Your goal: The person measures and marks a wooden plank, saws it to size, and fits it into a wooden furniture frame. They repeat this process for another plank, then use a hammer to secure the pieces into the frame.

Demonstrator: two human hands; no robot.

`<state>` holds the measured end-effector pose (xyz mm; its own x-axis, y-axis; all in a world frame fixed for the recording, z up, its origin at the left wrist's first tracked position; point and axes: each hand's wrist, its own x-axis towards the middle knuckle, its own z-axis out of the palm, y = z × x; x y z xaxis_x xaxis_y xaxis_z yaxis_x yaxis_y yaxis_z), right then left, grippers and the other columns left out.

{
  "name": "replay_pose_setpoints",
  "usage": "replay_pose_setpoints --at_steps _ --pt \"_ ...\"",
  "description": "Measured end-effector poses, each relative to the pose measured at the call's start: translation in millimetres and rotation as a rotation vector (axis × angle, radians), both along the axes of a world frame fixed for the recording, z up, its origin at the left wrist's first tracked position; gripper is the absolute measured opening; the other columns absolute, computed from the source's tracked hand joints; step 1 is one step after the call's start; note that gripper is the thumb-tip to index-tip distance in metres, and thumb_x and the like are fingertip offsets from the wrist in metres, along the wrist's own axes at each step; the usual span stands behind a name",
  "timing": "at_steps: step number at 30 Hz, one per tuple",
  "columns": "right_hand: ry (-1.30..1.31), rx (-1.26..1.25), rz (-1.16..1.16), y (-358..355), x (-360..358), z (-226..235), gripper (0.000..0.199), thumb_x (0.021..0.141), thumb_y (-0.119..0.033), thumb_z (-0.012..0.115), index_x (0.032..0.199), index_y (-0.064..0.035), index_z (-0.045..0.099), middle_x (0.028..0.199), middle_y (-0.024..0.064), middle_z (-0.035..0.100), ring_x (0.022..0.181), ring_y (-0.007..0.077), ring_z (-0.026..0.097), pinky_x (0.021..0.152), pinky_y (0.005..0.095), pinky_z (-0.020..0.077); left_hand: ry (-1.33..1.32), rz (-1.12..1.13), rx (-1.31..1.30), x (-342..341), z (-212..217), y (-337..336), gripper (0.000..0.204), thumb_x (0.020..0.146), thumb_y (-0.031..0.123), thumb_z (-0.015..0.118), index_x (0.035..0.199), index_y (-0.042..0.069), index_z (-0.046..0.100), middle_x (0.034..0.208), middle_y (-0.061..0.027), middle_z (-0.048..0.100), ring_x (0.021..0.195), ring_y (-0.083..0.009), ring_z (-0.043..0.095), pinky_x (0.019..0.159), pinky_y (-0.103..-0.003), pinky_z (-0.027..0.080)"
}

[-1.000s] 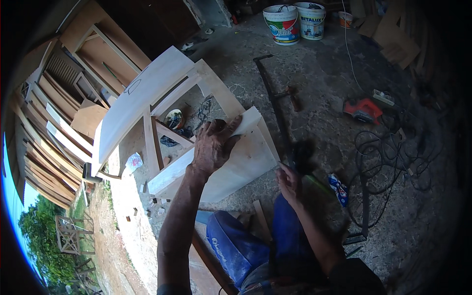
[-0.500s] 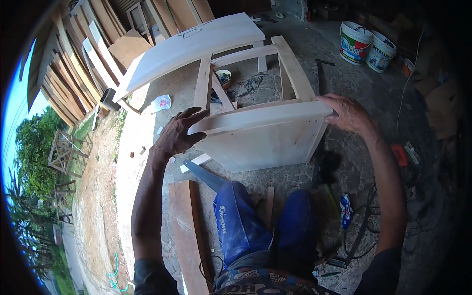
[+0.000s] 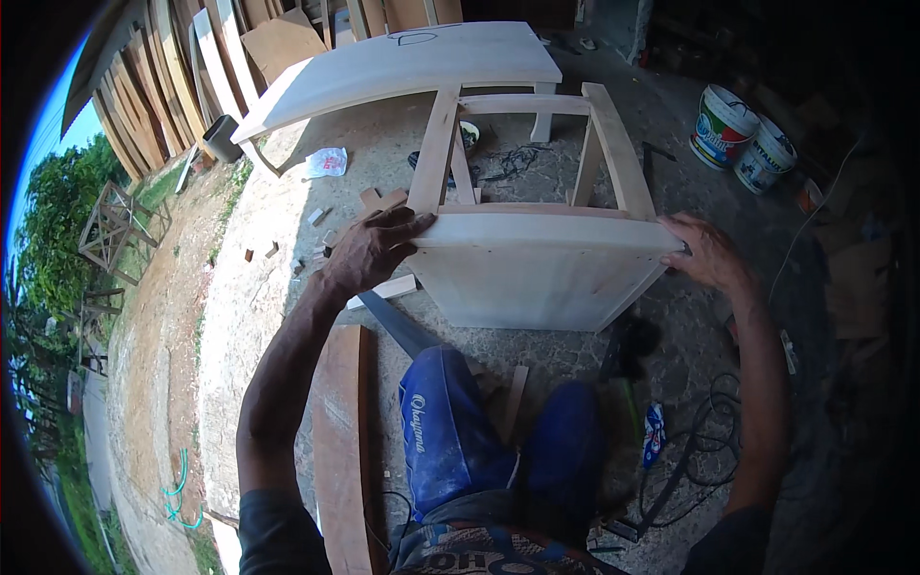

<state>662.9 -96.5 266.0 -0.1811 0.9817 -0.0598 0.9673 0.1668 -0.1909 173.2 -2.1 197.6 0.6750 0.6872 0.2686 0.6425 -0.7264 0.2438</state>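
Note:
A pale wooden furniture frame (image 3: 613, 144) stands before my knees, its flat panel (image 3: 527, 283) facing me and its bars reaching away. My left hand (image 3: 374, 251) holds the left end of the panel's upper edge, fingers over the top and thumb lower down. At the opposite end, my right hand (image 3: 707, 251) grips the right corner in the same way, its fingertips partly hidden behind the wood. A handsaw blade (image 3: 398, 324) lies on the floor by my left knee, near a small white wood strip (image 3: 388, 290).
Behind the frame stands a long whitish wooden table (image 3: 412, 67). A thick brown board (image 3: 340, 431) lies left of my legs. Two paint buckets (image 3: 725, 126) stand at the far right, and a black cable (image 3: 704, 431) coils near my right side. Planks (image 3: 144, 105) lean at the far left.
The view has turned a little, and the frame now appears farther right and more level. Both hands stay on the same corners. Small wood offcuts show more beside my left hand.

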Motion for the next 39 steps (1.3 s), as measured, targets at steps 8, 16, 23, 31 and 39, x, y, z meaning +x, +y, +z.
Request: replay_pose_setpoints --at_steps 8,16,23,31,39 --pt "-0.114 0.088 0.079 10 11 -12 0.057 0.083 -0.022 0.079 0.134 -0.0073 0.06 0.138 0.0118 0.058 0.133 0.0301 0.051 0.114 0.0429 0.0403 -0.024 0.039 0.008 -4 -6 -1 0.058 0.088 0.007 0.07 0.142 0.023 0.058 0.139 -0.0237 0.057 0.125 -0.0401 0.059 0.103 -0.042 0.05" --pt "-0.155 -0.102 0.034 24 -4 0 0.058 0.078 -0.021 0.083 0.132 -0.0119 0.062 0.128 0.009 0.06 0.126 0.0288 0.054 0.11 0.0429 0.0431 -0.026 0.017 -0.004 1 0 -1 0.061 0.086 0.006 0.072 0.142 0.023 0.058 0.137 -0.0231 0.059 0.124 -0.0399 0.059 0.103 -0.043 0.05" --pt "-0.15 0.004 0.07 16 -3 -3 0.054 0.078 -0.023 0.082 0.128 -0.0099 0.064 0.12 0.0108 0.061 0.12 0.0296 0.057 0.106 0.0428 0.0451 -0.039 0.021 0.018 -1 -3 -3 0.06 0.086 0.007 0.072 0.142 0.023 0.058 0.138 -0.0203 0.059 0.122 -0.0377 0.06 0.101 -0.042 0.052" --pt "-0.199 0.021 0.046 10 -4 -4 0.076 0.077 -0.02 0.083 0.145 -0.0085 0.051 0.135 0.0129 0.056 0.13 0.0323 0.051 0.111 0.0443 0.0402 -0.089 0.085 -0.06 -7 -9 -5 0.062 0.093 0.027 0.069 0.15 0.026 0.047 0.152 -0.0206 0.044 0.135 -0.0394 0.049 0.109 -0.046 0.046" --pt "0.144 0.421 0.269 -50 -141 -28 0.067 0.079 -0.011 0.078 0.141 -0.0032 0.054 0.133 0.0199 0.057 0.123 0.0392 0.056 0.102 0.0486 0.0465 -0.484 0.936 -0.372 -174 -194 -63 0.071 0.099 0.041 0.058 0.156 0.008 0.034 0.162 -0.0257 0.027 0.151 -0.0373 0.026 0.121 -0.046 0.027"
